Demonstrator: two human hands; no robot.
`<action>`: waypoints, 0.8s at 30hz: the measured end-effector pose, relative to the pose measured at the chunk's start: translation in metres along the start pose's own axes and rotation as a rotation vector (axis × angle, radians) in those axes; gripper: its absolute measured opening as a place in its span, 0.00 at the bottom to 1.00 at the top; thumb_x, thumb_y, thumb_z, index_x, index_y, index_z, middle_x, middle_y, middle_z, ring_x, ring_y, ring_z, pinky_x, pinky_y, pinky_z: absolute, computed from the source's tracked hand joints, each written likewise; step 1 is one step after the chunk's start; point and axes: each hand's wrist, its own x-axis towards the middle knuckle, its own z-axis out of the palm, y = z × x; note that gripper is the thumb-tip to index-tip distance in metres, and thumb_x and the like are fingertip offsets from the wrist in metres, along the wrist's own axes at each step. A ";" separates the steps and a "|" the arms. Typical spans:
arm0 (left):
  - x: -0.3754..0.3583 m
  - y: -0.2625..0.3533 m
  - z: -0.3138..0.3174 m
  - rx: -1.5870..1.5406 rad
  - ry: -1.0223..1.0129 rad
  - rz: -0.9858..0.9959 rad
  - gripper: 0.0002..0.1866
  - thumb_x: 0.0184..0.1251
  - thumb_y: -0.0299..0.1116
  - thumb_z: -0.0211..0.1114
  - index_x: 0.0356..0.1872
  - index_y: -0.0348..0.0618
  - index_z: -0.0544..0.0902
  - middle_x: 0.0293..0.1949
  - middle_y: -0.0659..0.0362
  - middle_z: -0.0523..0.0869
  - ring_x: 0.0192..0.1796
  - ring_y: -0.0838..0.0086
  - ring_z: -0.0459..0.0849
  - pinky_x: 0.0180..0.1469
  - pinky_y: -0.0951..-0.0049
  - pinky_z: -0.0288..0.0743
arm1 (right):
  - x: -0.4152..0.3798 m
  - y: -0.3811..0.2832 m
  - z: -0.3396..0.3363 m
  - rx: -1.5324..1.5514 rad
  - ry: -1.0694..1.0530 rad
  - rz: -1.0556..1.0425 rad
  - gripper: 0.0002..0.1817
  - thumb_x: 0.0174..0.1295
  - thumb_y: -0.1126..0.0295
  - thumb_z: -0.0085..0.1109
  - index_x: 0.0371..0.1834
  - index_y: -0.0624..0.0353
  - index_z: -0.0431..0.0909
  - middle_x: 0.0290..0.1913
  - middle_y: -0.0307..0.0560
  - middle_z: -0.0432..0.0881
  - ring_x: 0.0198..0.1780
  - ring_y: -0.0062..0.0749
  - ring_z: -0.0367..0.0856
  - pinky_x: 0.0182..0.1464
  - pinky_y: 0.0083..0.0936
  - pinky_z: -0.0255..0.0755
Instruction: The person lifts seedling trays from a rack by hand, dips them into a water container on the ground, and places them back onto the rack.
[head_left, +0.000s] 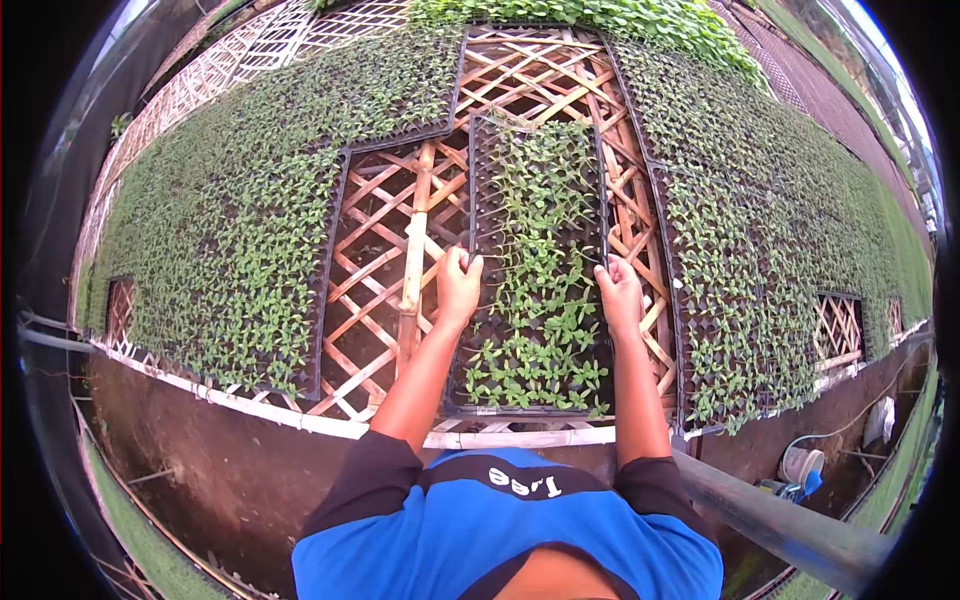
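Observation:
In the head view, a black seedling tray [540, 270] full of small green plants lies lengthwise in front of me, over a bamboo lattice. My left hand [459, 285] is closed on the tray's left rim, thumb and fingers pinching the edge. On the opposite side, my right hand [619, 290] grips the right rim at about the same height. Both arms reach straight forward. The seedlings stand thicker at the near end, while the left side of the tray shows bare dark cells. Its underside is hidden.
Bamboo lattice [385, 250] shows left of the tray, with a lengthwise pole [417, 240]. More seedling trays cover the bench on the left [230, 270] and right [745, 270]. A metal pipe [780, 515] crosses at lower right, near a bucket [800, 466] on the ground.

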 end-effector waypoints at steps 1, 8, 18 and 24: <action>0.009 0.003 0.002 -0.066 0.036 0.006 0.14 0.50 0.29 0.60 0.19 0.39 0.62 0.20 0.60 0.65 0.24 0.72 0.63 0.29 0.73 0.61 | 0.010 0.001 0.002 -0.044 0.006 -0.038 0.13 0.53 0.73 0.54 0.41 0.65 0.70 0.22 0.26 0.60 0.23 0.09 0.56 0.25 0.09 0.52; 0.153 0.023 0.034 -0.100 0.033 0.094 0.14 0.49 0.29 0.61 0.19 0.40 0.62 0.17 0.60 0.64 0.22 0.73 0.63 0.26 0.71 0.62 | 0.148 -0.021 0.040 0.146 0.048 -0.099 0.09 0.50 0.71 0.56 0.31 0.66 0.71 0.20 0.31 0.63 0.23 0.13 0.58 0.25 0.14 0.57; 0.439 -0.010 0.124 0.151 0.062 0.045 0.13 0.48 0.37 0.62 0.21 0.41 0.67 0.20 0.53 0.77 0.25 0.61 0.76 0.31 0.65 0.69 | 0.433 -0.005 0.133 -0.254 0.181 -0.172 0.13 0.43 0.64 0.58 0.15 0.61 0.66 0.17 0.44 0.72 0.21 0.28 0.69 0.28 0.23 0.64; 0.507 -0.026 0.136 0.303 0.044 -0.023 0.15 0.48 0.40 0.60 0.30 0.39 0.71 0.29 0.49 0.80 0.33 0.60 0.79 0.37 0.65 0.71 | 0.507 0.021 0.167 -0.194 0.144 -0.178 0.12 0.42 0.66 0.60 0.16 0.60 0.68 0.17 0.41 0.72 0.21 0.23 0.67 0.28 0.23 0.64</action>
